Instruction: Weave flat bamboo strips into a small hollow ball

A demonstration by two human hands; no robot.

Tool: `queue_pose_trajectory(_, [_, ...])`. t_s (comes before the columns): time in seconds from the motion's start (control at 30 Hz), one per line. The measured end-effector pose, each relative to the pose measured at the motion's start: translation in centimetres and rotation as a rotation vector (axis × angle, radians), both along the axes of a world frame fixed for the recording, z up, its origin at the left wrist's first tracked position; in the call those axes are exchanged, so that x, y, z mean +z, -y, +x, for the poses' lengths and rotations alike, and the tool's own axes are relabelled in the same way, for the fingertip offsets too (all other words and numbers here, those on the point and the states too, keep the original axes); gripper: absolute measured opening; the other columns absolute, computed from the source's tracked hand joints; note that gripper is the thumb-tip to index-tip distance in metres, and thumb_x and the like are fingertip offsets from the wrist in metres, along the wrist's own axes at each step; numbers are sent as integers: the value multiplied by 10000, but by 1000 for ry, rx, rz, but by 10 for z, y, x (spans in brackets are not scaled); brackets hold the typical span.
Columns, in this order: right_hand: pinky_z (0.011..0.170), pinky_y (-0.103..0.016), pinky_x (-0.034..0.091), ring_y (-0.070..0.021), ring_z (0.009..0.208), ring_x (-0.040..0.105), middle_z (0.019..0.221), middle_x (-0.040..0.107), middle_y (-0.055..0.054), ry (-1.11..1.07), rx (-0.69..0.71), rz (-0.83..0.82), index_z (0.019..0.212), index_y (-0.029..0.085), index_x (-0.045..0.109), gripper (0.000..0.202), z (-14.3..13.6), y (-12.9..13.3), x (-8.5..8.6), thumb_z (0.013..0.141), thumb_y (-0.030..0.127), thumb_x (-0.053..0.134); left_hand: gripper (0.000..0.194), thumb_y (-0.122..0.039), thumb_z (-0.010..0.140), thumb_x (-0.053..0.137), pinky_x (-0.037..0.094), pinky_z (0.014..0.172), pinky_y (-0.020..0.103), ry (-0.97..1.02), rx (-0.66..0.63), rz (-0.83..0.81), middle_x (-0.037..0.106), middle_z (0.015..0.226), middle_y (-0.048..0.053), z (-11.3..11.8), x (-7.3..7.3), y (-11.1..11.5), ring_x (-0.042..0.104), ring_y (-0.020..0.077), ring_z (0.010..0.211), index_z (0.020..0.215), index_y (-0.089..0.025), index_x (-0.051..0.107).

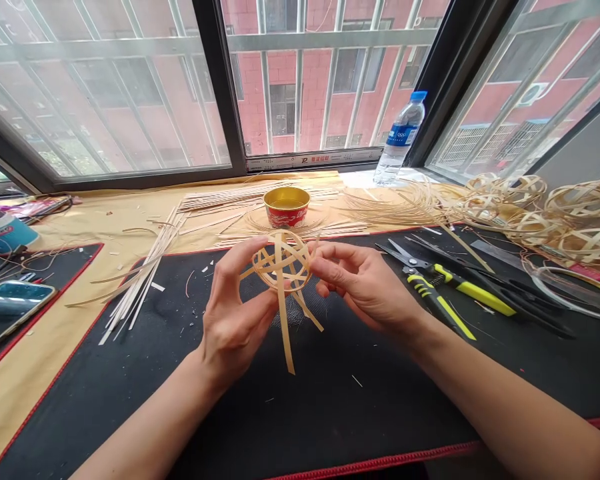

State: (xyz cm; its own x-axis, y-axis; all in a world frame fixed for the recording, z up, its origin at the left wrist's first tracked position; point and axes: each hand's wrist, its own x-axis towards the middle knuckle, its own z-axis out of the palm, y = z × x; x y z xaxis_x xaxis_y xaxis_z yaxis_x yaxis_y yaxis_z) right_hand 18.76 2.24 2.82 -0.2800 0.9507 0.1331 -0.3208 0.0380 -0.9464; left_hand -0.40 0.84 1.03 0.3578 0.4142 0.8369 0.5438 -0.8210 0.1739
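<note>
A small round ball woven from flat bamboo strips [281, 263] is held up over the black mat, with loose strip ends hanging below it and to its left. My left hand [237, 303] grips its left side and underside, thumb below and fingers around the edge. At the ball's right rim my right hand [357, 277] pinches with thumb and forefinger, a thin strip end showing just above the fingertips. Behind the ball stands a red bowl [287, 215] with a gold inside; what it contains I cannot make out.
Loose bamboo strips [147, 270] lie to the left and along the back. Yellow-handled shears [437, 293] and black scissors [490, 283] lie right. Woven balls [580, 213] pile at far right, near a water bottle [400, 140]. A phone [15, 303] rests left.
</note>
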Motion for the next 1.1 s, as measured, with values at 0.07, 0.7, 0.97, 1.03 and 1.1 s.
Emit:
queue_pose_trajectory(0.07, [523,-166,445,-109,803,557,958,590,-23,26,-36,72,656,163,669,199,2,-2,-1,680,323,786,265,-26,732,669,461,1037,473,-41,-22,-17,363,1446,19,-2,3,-1,439,308,1278,902,-229,681])
queue_pose_trajectory(0.7, [599,-197,509,-150,943,546,987,525,-48,311,-239,743,827,214,695,57,2,22,12,797,166,689,477,-180,630,827,435,1071,454,328,-167,-252,508,1300,82,16,33,10,470,296,1265,1059,-233,625])
queue_pose_trajectory(0.97, [678,-218,554,-165,1014,539,1035,511,-62,363,-180,638,804,190,677,27,4,13,6,804,164,673,212,-282,806,677,367,1116,408,532,-219,-671,487,1383,109,18,20,10,407,244,1342,968,-208,563])
queue_pose_trajectory(1.03, [682,-213,558,-155,993,550,1059,498,-66,367,-123,549,801,176,670,33,4,10,5,799,205,686,187,-281,812,667,392,1097,380,546,-206,-727,567,1294,99,17,18,9,438,230,1320,952,-209,564])
queue_pose_trajectory(1.1, [681,-208,553,-149,977,554,1074,491,-65,384,-82,487,784,169,663,96,4,7,3,792,258,698,199,-273,799,680,460,1031,351,551,-203,-776,611,1226,90,15,16,7,510,227,1253,945,-207,562])
